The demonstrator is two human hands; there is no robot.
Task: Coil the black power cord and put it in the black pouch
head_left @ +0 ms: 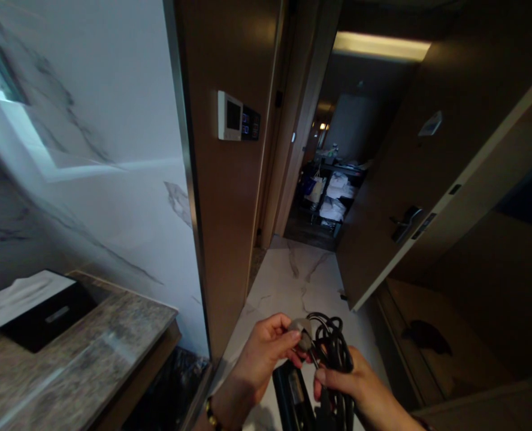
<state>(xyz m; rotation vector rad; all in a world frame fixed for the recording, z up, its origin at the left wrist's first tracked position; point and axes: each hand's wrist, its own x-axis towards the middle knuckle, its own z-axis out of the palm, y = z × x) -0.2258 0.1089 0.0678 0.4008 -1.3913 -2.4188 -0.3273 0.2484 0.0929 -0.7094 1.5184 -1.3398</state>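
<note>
My left hand (263,350) is closed, with thumb and fingers pinching a greyish plug (301,329) at the end of a cord. A bundle of looped black cable (335,344) is gripped in my right hand (358,383), its thumb pressed on the cord just below the plug. Beneath both hands hangs a black power adapter (293,395), a dark box with a pale label. Part of the cable is hidden behind the right hand's fingers. A beaded bracelet circles my left wrist.
At left, a stone counter (126,323) bears a black tissue box (45,317). An open door (410,161) stands at right, beside a low wooden bench (455,335) with a dark item (428,336). Beyond the doorway is a cart with folded white linens (333,208).
</note>
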